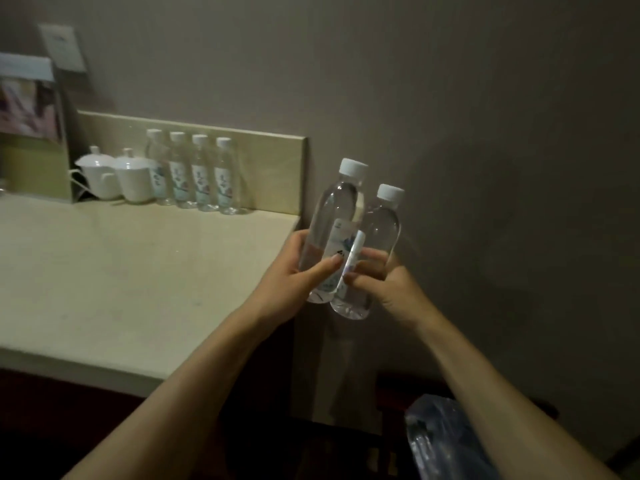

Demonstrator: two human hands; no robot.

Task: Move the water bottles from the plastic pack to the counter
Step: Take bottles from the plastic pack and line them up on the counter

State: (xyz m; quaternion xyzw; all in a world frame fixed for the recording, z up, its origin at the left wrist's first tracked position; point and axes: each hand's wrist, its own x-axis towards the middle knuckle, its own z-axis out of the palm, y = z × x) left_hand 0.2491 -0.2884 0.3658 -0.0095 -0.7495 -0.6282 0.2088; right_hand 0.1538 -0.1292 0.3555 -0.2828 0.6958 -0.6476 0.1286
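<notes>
Our left hand grips one water bottle; our right hand wraps a second bottle, both tilted, touching, past the counter edge. Labels blur. Four bottles line the backsplash. We see the plastic pack cut off below.

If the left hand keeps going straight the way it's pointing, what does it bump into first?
Probably the wall. The left hand with its bottle points up and right, just past the counter edge. The backsplash end looks close to that line, but depth is unclear.
</notes>
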